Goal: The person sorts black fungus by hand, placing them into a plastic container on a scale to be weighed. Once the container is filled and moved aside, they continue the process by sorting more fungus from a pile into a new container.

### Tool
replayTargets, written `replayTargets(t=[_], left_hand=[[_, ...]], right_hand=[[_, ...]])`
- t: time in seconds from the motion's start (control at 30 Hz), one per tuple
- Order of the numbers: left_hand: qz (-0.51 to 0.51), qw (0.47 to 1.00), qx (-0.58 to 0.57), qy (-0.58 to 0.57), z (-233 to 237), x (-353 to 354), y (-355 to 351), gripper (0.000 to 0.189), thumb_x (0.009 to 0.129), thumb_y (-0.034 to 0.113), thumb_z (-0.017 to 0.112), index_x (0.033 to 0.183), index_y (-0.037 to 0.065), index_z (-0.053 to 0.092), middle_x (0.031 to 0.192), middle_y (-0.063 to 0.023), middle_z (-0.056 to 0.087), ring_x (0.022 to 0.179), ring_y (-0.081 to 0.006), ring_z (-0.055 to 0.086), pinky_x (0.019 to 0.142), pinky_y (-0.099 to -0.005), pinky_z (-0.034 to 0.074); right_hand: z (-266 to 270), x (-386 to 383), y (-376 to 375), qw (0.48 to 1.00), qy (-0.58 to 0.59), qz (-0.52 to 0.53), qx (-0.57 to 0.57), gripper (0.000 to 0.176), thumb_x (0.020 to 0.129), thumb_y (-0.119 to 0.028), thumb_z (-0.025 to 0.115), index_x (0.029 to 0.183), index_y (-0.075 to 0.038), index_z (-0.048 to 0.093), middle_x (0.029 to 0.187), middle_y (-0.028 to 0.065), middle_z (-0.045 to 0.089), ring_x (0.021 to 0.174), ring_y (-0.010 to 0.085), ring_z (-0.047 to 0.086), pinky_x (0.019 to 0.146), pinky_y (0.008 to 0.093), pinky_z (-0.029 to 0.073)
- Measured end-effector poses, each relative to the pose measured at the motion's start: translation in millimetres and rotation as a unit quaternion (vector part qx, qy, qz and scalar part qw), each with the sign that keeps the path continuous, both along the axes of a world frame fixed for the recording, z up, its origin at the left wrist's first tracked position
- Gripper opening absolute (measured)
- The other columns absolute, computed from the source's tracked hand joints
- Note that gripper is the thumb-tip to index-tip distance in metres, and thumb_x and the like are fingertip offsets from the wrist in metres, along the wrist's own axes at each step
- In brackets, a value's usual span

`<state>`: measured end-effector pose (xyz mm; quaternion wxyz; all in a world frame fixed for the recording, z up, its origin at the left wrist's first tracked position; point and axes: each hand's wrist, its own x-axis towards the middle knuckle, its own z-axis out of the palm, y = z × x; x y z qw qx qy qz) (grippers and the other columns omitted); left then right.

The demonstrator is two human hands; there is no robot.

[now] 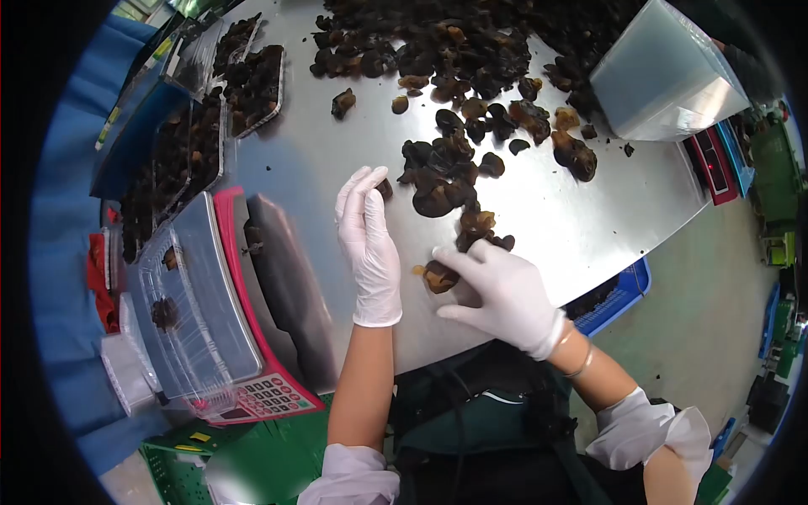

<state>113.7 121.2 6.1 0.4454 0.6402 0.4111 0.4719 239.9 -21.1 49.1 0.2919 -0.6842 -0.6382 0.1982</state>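
From here, the metal table (295,160) bears a mushroom heap (429,46) on its far side, probably to leave handling room near. The right hand (505,295) has thumb and forefinger wide beside a brown mushroom (440,279); the left hand (370,252) has narrow fingers by a dark piece (385,190), grip unclear.

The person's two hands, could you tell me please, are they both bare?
No, the left hand and the right hand are both gloved in white.
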Motion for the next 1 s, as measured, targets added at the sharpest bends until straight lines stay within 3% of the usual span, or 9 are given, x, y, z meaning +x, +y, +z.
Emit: replayTargets(t=[0.3, 0.43, 0.47, 0.57, 0.77, 0.83, 0.87, 0.9, 1.0], left_hand=[[-0.006, 1.0, 0.012, 0.016, -3.0, -2.8, -0.9, 0.028, 0.106, 0.016, 0.051, 0.121, 0.001, 0.068, 0.134, -0.0137, 0.055, 0.127, -0.023, 0.052, 0.109, -0.0359, 0.042], [-0.014, 1.0, -0.002, 0.013, 0.3, -1.3, -3.7, 0.027, 0.105, 0.015, 0.052, 0.121, 0.001, 0.068, 0.135, -0.0137, 0.054, 0.127, -0.0229, 0.052, 0.108, -0.0359, 0.043], [-0.015, 1.0, -0.001, 0.012, 0.7, 0.0, -3.8, 0.027, 0.105, 0.015, 0.052, 0.122, 0.001, 0.068, 0.135, -0.0137, 0.054, 0.128, -0.0229, 0.052, 0.108, -0.0358, 0.043], [-0.009, 0.999, 0.019, 0.033, -0.8, 1.9, -5.2, 0.029, 0.105, 0.017, 0.051, 0.121, 0.001, 0.068, 0.133, -0.0138, 0.058, 0.127, -0.0243, 0.053, 0.11, -0.0365, 0.041], [-0.012, 0.996, 0.065, 0.066, -9.3, -4.1, -0.1, 0.025, 0.102, 0.009, 0.053, 0.121, 0.001, 0.068, 0.133, -0.0139, 0.057, 0.125, -0.0243, 0.055, 0.107, -0.0362, 0.044], [-0.007, 0.997, 0.051, 0.051, -12.1, -3.9, 0.4, 0.026, 0.102, 0.009, 0.053, 0.121, 0.001, 0.068, 0.133, -0.0138, 0.057, 0.126, -0.0242, 0.054, 0.108, -0.0361, 0.044], [-0.006, 0.997, 0.055, 0.058, -11.1, -3.6, 0.5, 0.026, 0.102, 0.008, 0.053, 0.121, 0.0, 0.068, 0.133, -0.0135, 0.056, 0.127, -0.0237, 0.054, 0.108, -0.0359, 0.044], [-0.013, 0.997, 0.058, 0.055, -10.6, -3.2, -0.7, 0.026, 0.102, 0.008, 0.053, 0.121, 0.0, 0.068, 0.133, -0.0135, 0.056, 0.127, -0.0237, 0.054, 0.108, -0.0359, 0.044], [-0.005, 0.998, 0.046, 0.05, -10.3, -2.1, -1.5, 0.026, 0.102, 0.008, 0.053, 0.121, 0.0, 0.067, 0.133, -0.0134, 0.056, 0.127, -0.0239, 0.054, 0.108, -0.0364, 0.045]], right_hand=[[-18.4, 28.3, -67.1, 0.937, 0.143, -0.236, 0.214, 0.039, 0.084, -0.015, 0.069, 0.122, -0.005, 0.066, 0.098, 0.0101, 0.069, 0.079, 0.0179, 0.063, 0.068, 0.0323, 0.053], [-29.4, 67.6, -115.8, 0.685, 0.475, -0.308, 0.459, 0.06, 0.107, -0.044, 0.046, 0.149, -0.002, 0.038, 0.138, 0.0207, 0.054, 0.087, 0.0228, 0.062, 0.079, 0.0304, 0.056], [-28.2, 74.0, -125.5, 0.568, 0.591, -0.352, 0.451, 0.064, 0.109, -0.048, 0.037, 0.152, -0.002, 0.032, 0.146, 0.0225, 0.046, 0.094, 0.0258, 0.062, 0.083, 0.0325, 0.058], [-19.3, 74.5, -128.7, 0.452, 0.71, -0.347, 0.414, 0.065, 0.109, -0.047, 0.038, 0.153, -0.001, 0.028, 0.147, 0.0227, 0.044, 0.102, 0.0281, 0.061, 0.088, 0.0345, 0.06], [-28.7, 37.7, -68.4, 0.654, 0.592, -0.347, 0.319, 0.052, 0.107, -0.031, 0.049, 0.15, -0.004, 0.04, 0.129, 0.0123, 0.057, 0.093, 0.0152, 0.063, 0.088, 0.0309, 0.053], [-17.9, 31.1, -44.4, 0.83, 0.431, -0.331, 0.126, 0.048, 0.099, -0.024, 0.061, 0.143, -0.009, 0.052, 0.119, 0.0081, 0.063, 0.095, 0.0202, 0.063, 0.091, 0.0343, 0.048], [-18.2, 31.3, -30.2, 0.917, 0.242, -0.259, 0.182, 0.044, 0.093, -0.02, 0.065, 0.135, -0.009, 0.057, 0.115, 0.0078, 0.064, 0.097, 0.024, 0.063, 0.093, 0.0365, 0.047], [-22.1, 31.3, -19.0, 0.958, 0.039, -0.175, 0.225, 0.041, 0.088, -0.015, 0.069, 0.128, -0.01, 0.063, 0.112, 0.0074, 0.065, 0.099, 0.0278, 0.062, 0.095, 0.0387, 0.045], [-35.3, 26.5, -2.7, 0.971, -0.093, -0.135, 0.171, 0.03, 0.083, -0.011, 0.07, 0.113, -0.009, 0.069, 0.108, 0.0089, 0.066, 0.103, 0.0318, 0.06, 0.099, 0.0415, 0.042]])
